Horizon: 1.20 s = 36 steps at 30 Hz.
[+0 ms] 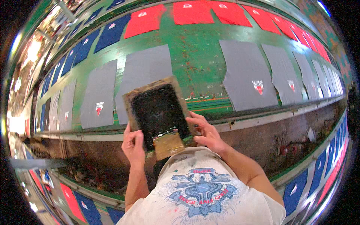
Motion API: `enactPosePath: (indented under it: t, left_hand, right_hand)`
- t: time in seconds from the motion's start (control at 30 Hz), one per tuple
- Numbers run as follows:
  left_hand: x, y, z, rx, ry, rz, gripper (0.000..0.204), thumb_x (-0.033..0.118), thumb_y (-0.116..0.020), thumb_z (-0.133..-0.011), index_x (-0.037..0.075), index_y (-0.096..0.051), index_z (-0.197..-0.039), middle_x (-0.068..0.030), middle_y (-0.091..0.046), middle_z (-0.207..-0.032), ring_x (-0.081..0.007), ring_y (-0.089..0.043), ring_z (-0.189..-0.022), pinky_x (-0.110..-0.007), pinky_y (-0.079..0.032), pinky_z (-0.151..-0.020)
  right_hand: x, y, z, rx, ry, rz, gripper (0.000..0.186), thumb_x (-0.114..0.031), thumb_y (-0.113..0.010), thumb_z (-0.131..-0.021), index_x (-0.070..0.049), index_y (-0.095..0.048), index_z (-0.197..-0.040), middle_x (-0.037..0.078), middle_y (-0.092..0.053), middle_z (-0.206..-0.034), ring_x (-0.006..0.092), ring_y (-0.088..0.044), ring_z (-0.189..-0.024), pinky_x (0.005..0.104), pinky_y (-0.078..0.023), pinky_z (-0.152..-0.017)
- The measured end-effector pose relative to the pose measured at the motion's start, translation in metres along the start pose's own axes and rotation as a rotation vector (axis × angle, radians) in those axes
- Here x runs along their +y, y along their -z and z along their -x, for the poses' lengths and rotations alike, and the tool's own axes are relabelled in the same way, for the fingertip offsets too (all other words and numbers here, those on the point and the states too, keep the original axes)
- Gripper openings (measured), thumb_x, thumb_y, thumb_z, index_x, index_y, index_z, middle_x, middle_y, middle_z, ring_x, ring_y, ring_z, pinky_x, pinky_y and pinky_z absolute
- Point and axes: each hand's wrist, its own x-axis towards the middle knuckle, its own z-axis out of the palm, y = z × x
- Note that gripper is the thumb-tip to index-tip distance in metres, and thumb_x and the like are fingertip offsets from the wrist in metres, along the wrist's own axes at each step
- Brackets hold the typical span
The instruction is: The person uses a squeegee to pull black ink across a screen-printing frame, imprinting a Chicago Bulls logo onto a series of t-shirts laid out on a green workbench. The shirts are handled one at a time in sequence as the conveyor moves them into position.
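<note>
Both hands are holding up a wooden frame [150, 89], tilted a bit, in front of the person's body & near the edge of the green tabletop [198, 67]. L hand [134, 145] is gripping the frame's lower L side, thumb & fingers pinching the edge btwn them. R hand [208, 134] is gripping the opp. side, fingers lying along the edge, thumb standing apart from the index finger; the fingertips under the frame are hidden, so can't tell how they're set. Inside the frame a black panel [159, 112] is shining wet-looking, & a tan block [168, 145] is resting at its near end, btwn the hands. Beyond, gray cloth pieces [247, 75] are lying flat in a row on the tabletop, several showing a small red-&-white print low down; the frame is partly covering one. Farther back, red cloth pieces [193, 13] are lying center to R, navy cloth pieces [112, 33] to the L. Person's wearing a white shirt [150, 210] w/ a blue-&-red print.
</note>
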Motion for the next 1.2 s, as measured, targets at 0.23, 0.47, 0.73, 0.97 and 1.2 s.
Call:
enactPosePath:
  t: [0.23,0.47,0.73,0.97,1.2]
  left_hand:
    - [0.053,-0.108,0.007,-0.078,-0.109,-0.021,0.027,0.007,-0.09,-0.088,0.014,-0.084,-0.113,-0.0272,-0.055,-0.168,-0.0372,-0.054,-0.15,-0.047,-0.043,-0.125]
    - [0.065,-0.17,-0.009,-0.199,-0.129,0.107,0.025,0.011,-0.089,-0.089,0.014,-0.083,-0.114,-0.0303,-0.055,-0.167,-0.0416,-0.053,-0.15,-0.049,-0.04,-0.126]
    - [0.045,-0.187,-0.029,-0.329,0.046,0.212,0.025,0.013,-0.087,-0.089,0.013,-0.083,-0.114,-0.0307,-0.059,-0.163,-0.041,-0.055,-0.15,-0.049,-0.039,-0.126]
    - [0.018,-0.154,-0.048,-0.322,0.134,0.174,0.024,0.012,-0.087,-0.09,0.012,-0.083,-0.113,-0.0271,-0.063,-0.16,-0.0371,-0.06,-0.147,-0.045,-0.048,-0.117]
    - [0.003,-0.117,-0.045,-0.229,0.192,0.124,0.019,0.01,-0.086,-0.092,0.008,-0.083,-0.111,-0.0253,-0.065,-0.158,-0.0338,-0.065,-0.142,-0.043,-0.054,-0.11]
  right_hand:
    - [0.002,0.068,0.034,0.265,0.078,-0.161,0.086,-0.039,-0.077,-0.091,0.001,-0.055,-0.163,0.022,-0.043,-0.175,0.0334,-0.038,-0.165,0.0482,-0.026,-0.137]
    - [-0.002,0.1,0.062,0.478,0.136,-0.271,0.087,-0.037,-0.078,-0.095,0.008,-0.05,-0.163,0.019,-0.056,-0.166,0.0328,-0.05,-0.157,0.0482,-0.035,-0.134]
    - [-0.018,0.082,0.075,0.597,0.072,-0.283,0.084,-0.035,-0.08,-0.097,0.008,-0.05,-0.163,0.02,-0.057,-0.165,0.0338,-0.054,-0.154,0.0491,-0.039,-0.132]
    - [-0.016,0.06,0.055,0.529,0.08,-0.138,0.083,-0.037,-0.079,-0.094,0.006,-0.054,-0.161,0.02,-0.051,-0.171,0.0324,-0.048,-0.159,0.0469,-0.034,-0.134]
    - [-0.014,0.048,0.034,0.406,0.038,0.005,0.082,-0.046,-0.079,-0.092,0.003,-0.062,-0.156,0.022,-0.045,-0.176,0.0346,-0.042,-0.163,0.0495,-0.03,-0.135]
